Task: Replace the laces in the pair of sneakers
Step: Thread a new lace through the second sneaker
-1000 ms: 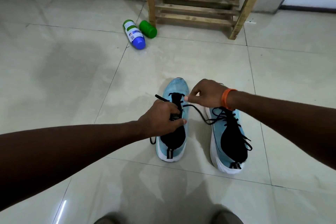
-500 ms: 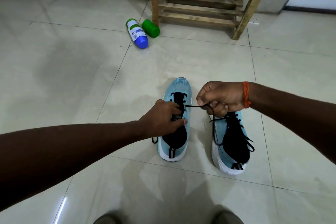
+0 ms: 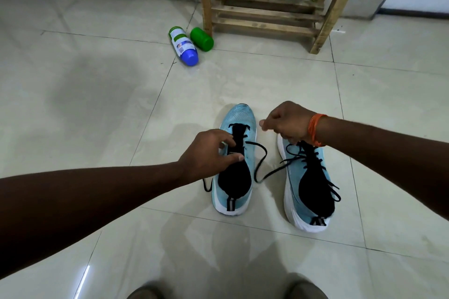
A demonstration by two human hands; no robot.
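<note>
Floor (image 3: 97, 104), near to far. Two blue sneakers stand side by side, heels nearest. The left hand (image 3: 209, 150) has its grip around the left sneaker (image 3: 239, 116) at the tongue, thumb on one side and fingers curled over the other. A black lace (image 3: 257, 180) leaves that shoe's eyelets, sags in a slack loop between the shoes and rises under the right hand (image 3: 286, 121), which is clenched on it (contact point hidden) above the toe of the right sneaker (image 3: 294, 172), already laced. Farther off lie a blue-capped bottle (image 3: 183, 46) and, just beside it, a green container (image 3: 201, 39), contents unreadable, by a wooden rack (image 3: 267, 7).
</note>
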